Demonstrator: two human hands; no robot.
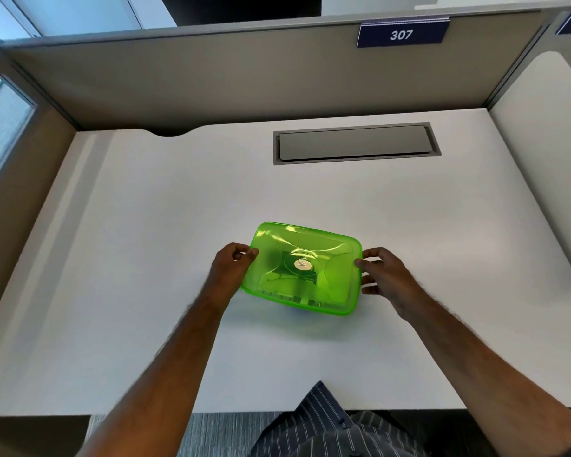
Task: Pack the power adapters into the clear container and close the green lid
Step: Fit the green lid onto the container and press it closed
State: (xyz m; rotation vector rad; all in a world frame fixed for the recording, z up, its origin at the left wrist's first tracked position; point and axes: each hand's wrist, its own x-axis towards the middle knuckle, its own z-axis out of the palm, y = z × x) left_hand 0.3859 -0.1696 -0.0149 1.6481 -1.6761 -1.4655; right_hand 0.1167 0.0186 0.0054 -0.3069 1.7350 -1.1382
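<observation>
A translucent green lid [323,255] with a round white vent in its middle sits on top of the clear container, which is almost fully hidden beneath it at the desk's centre. Dark shapes show dimly through the lid; I cannot tell what they are. My left hand [233,267] grips the lid's left edge with curled fingers. My right hand [384,275] touches the right edge, thumb on the rim and fingers spread along the side.
The white desk [145,258] is walled by grey cubicle partitions at the back and both sides. A grey cable hatch [355,143] is set into the desk behind the container. A blue sign reading 307 [401,34] hangs on the back partition.
</observation>
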